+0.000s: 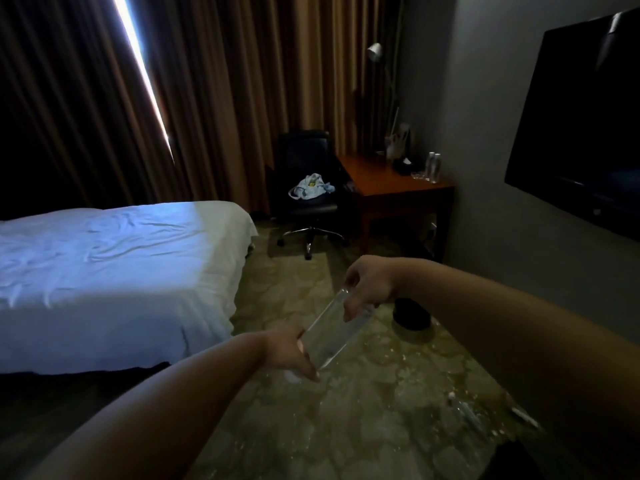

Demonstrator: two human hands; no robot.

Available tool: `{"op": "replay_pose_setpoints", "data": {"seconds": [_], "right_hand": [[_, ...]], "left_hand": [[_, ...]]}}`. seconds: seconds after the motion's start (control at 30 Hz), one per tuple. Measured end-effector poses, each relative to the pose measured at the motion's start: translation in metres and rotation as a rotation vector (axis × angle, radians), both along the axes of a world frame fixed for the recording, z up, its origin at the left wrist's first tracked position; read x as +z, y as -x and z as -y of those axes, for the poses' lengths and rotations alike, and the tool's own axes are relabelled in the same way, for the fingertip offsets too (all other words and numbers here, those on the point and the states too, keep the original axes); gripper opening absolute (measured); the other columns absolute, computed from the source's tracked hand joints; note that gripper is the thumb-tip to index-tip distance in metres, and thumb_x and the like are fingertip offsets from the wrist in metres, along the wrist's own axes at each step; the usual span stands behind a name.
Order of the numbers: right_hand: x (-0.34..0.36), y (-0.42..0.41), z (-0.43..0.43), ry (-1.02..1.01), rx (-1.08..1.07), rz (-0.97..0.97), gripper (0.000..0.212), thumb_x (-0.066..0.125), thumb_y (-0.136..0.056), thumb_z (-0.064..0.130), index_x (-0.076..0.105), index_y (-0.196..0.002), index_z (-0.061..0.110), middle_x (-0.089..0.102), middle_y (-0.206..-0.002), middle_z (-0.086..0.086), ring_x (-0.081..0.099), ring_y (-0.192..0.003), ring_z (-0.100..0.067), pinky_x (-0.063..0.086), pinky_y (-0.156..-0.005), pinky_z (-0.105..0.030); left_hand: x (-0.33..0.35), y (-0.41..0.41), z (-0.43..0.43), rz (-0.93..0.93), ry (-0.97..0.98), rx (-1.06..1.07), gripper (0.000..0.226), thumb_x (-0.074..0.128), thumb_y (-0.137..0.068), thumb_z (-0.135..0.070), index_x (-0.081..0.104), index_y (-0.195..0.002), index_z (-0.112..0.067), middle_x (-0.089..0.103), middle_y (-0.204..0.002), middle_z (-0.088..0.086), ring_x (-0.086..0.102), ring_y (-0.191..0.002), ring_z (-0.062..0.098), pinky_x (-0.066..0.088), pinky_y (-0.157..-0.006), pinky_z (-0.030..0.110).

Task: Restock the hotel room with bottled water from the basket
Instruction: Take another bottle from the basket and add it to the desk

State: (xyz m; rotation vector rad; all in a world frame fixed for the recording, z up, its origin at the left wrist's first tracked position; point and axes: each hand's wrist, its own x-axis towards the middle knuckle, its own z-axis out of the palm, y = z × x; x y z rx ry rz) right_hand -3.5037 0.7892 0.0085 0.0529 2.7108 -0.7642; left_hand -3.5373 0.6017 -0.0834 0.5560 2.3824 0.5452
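A clear water bottle [334, 329] lies tilted in the air between both hands, above the carpet. My left hand [292, 351] grips its lower end and my right hand [369, 287] grips its upper end. Two more bottles [434, 167] stand upright on the wooden desk [377, 180] against the far wall, beside some glasses. Another bottle [465, 412] lies on the floor at the lower right. No basket is in view.
A bed with white sheets [114, 271] fills the left. A black office chair [308, 188] with a bag on its seat stands by the desk. A dark bin [412, 313] sits on the floor under the wall TV [581, 126]. Curtains cover the window.
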Motion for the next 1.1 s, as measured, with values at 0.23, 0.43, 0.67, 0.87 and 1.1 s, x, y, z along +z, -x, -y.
{"op": "replay_pose_setpoints", "data": {"seconds": [0.23, 0.43, 0.67, 0.87, 1.1], "right_hand": [[-0.022, 0.108, -0.116, -0.161, 0.056, 0.146, 0.067, 0.079, -0.065, 0.010, 0.046, -0.123, 0.014, 0.050, -0.110, -0.003, 0.055, -0.082, -0.018, 0.048, -0.053, -0.024], [-0.061, 0.185, -0.188, -0.353, 0.077, 0.060, 0.073, 0.083, -0.061, 0.028, 0.048, -0.124, 0.016, 0.056, -0.120, -0.006, 0.057, -0.105, -0.026, 0.049, -0.075, -0.033], [-0.099, 0.283, -0.218, -0.337, 0.063, 0.068, 0.080, 0.082, -0.062, 0.040, 0.044, -0.127, 0.015, 0.053, -0.127, -0.006, 0.052, -0.115, -0.028, 0.046, -0.086, -0.035], [-0.114, 0.401, -0.219, -0.267, -0.026, -0.048, 0.078, 0.082, -0.060, 0.045, 0.044, -0.123, 0.017, 0.056, -0.123, -0.004, 0.055, -0.110, -0.026, 0.048, -0.081, -0.035], [-0.099, 0.545, -0.257, -0.064, -0.240, 0.001, 0.068, 0.084, -0.063, 0.029, 0.050, -0.120, 0.017, 0.056, -0.123, -0.004, 0.055, -0.111, -0.025, 0.051, -0.090, -0.036]], "left_hand": [[0.012, 0.138, -0.117, -0.190, 0.153, -0.061, 0.077, 0.082, -0.059, -0.037, 0.048, -0.127, -0.023, 0.058, -0.120, 0.000, 0.055, -0.103, 0.016, 0.049, -0.088, 0.029], [0.031, 0.228, -0.201, -0.190, 0.139, -0.106, 0.069, 0.082, -0.059, -0.042, 0.055, -0.118, -0.020, 0.061, -0.112, 0.000, 0.059, -0.097, 0.018, 0.052, -0.080, 0.029], [0.026, 0.321, -0.270, -0.255, 0.248, -0.260, 0.058, 0.076, -0.043, -0.070, 0.058, -0.071, -0.023, 0.063, -0.075, -0.005, 0.060, -0.070, 0.014, 0.050, -0.061, 0.029], [0.017, 0.451, -0.301, -0.260, 0.359, -0.364, 0.065, 0.075, -0.030, -0.069, 0.063, -0.071, -0.021, 0.067, -0.076, -0.001, 0.064, -0.073, 0.018, 0.056, -0.065, 0.033], [0.044, 0.613, -0.329, -0.274, -0.033, -0.343, 0.040, 0.075, -0.072, -0.040, 0.065, -0.106, -0.020, 0.062, -0.104, -0.003, 0.058, -0.089, 0.011, 0.048, -0.071, 0.024]]}}
